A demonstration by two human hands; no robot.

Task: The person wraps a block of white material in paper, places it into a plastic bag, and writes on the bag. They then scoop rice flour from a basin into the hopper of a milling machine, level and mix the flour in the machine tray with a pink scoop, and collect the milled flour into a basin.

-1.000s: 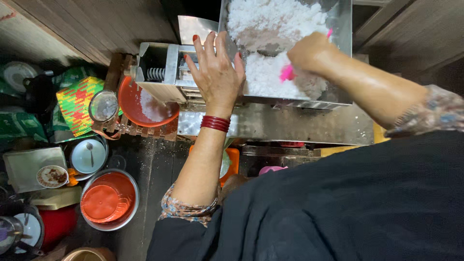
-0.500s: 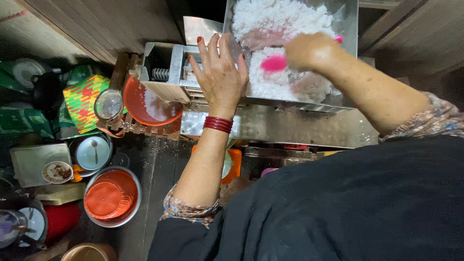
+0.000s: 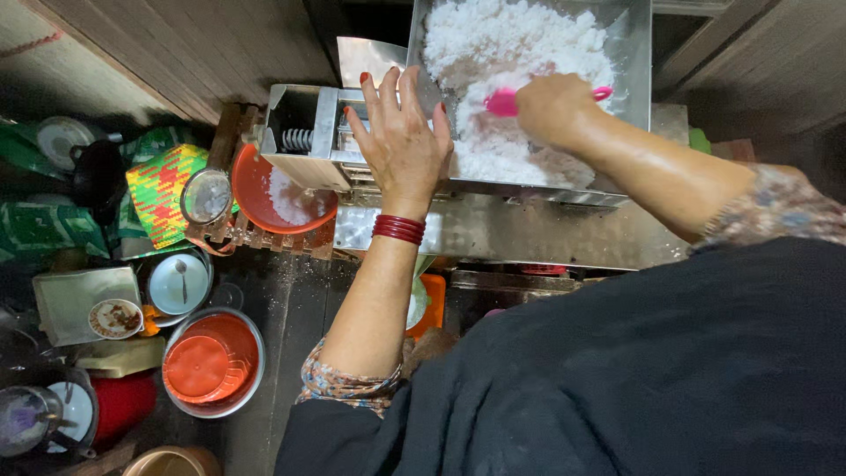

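My right hand [image 3: 553, 107] grips a pink scoop [image 3: 504, 102] and presses it into a heap of white grated stuff [image 3: 507, 53] in a steel tray [image 3: 636, 62] on top of a metal machine [image 3: 493, 225]. My left hand [image 3: 401, 141] lies flat with fingers spread on the tray's left edge, next to the machine's feed screw housing [image 3: 304, 137]. Red bangles [image 3: 398, 228] circle the left wrist. An orange bowl [image 3: 273, 196] holding some white grated stuff sits under the housing's outlet.
Left of the machine, on the floor, stand a round steel lid [image 3: 205, 196], a green-yellow woven bag [image 3: 159, 189], a steel bowl with a spoon [image 3: 179, 282], an orange basin inside a steel bowl [image 3: 211, 361], a red pot [image 3: 123, 405] and other vessels. A wooden wall [image 3: 176, 44] lies behind.
My right hand has moved the pink scoop up and left through the white heap. My left hand stays on the tray's edge. The view has shifted slightly.
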